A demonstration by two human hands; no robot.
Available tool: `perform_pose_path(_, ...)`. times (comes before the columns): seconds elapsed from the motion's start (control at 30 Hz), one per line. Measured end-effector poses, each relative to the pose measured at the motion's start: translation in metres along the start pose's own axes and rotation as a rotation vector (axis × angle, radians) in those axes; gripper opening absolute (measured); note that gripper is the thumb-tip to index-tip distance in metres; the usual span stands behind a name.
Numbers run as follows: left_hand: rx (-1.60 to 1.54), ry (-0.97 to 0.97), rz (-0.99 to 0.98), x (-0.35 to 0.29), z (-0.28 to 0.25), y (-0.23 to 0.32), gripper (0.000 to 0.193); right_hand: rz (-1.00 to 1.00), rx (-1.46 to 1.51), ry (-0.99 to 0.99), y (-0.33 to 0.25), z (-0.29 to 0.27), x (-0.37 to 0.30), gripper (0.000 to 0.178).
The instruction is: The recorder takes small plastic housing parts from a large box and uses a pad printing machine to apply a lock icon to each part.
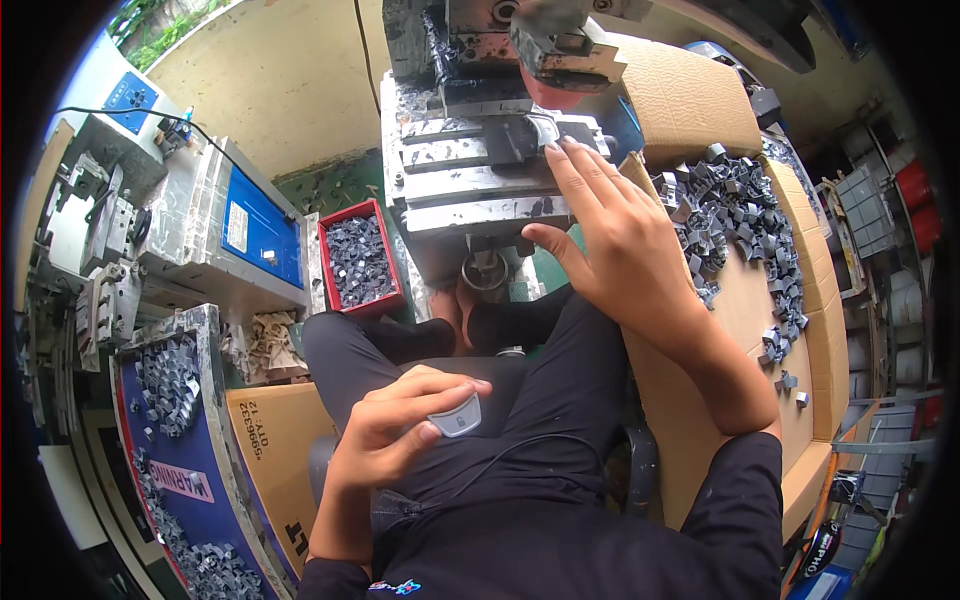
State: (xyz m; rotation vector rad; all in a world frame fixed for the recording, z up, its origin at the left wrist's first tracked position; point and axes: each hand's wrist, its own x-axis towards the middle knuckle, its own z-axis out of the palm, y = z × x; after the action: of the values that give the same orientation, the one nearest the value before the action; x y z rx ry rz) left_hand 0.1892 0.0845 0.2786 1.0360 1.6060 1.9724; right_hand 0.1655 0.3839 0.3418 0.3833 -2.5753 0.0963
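1. Your left hand, at 7 o'clock, pinches a gray piece between fingers and thumb, held over your lap, its face showing a small mark.
2. Your right hand, at 2 o'clock, is released: fingers stretched forward, thumb spread away, nothing gripped. The fingertips reach the near edge of a seated piece at 1 o'clock; whether they press on it, you cannot tell from here.
3. That seated piece sits among dark blocks on the machine bed at 12 o'clock. The red pad hangs above it, apparently clear.
4. How far along you are: it looks like mid-batch, with one piece in the machine and one in your fingers. The held one seems marked; whether the seated one is too cannot be made out.
5. Loose pieces lie heaped in the carton toward 2 and 3 o'clock, in the red bin at 10, and in clusters on the blue worktop at 8. Many remain about you, but which heaps are finished and which are left does not show.
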Motion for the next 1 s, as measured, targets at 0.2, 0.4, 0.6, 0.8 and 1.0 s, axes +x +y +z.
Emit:
perform_pose_path(0.2, -0.012, -0.005, -0.008, 0.001, -0.001, -0.003, 0.037, 0.005, 0.000, 0.000, 0.000, -0.001, 0.001, 0.065)
perform_pose_path(0.4, -0.025, 0.002, -0.008, 0.001, -0.001, -0.004, 0.038, 0.008, 0.007, -0.002, 0.001, -0.001, 0.002, 0.066)
perform_pose_path(0.6, -0.019, -0.005, -0.019, -0.001, 0.000, -0.003, 0.038, 0.010, 0.001, -0.010, 0.001, -0.003, 0.000, 0.069)
perform_pose_path(0.8, 0.006, 0.042, -0.004, -0.003, -0.002, 0.000, 0.048, -0.007, 0.155, 0.143, 0.006, -0.014, -0.001, 0.023)
perform_pose_path(1.0, -0.047, 0.178, -0.051, -0.010, -0.008, -0.001, 0.070, -0.146, 0.436, -0.012, -0.014, -0.023, 0.002, 0.010)
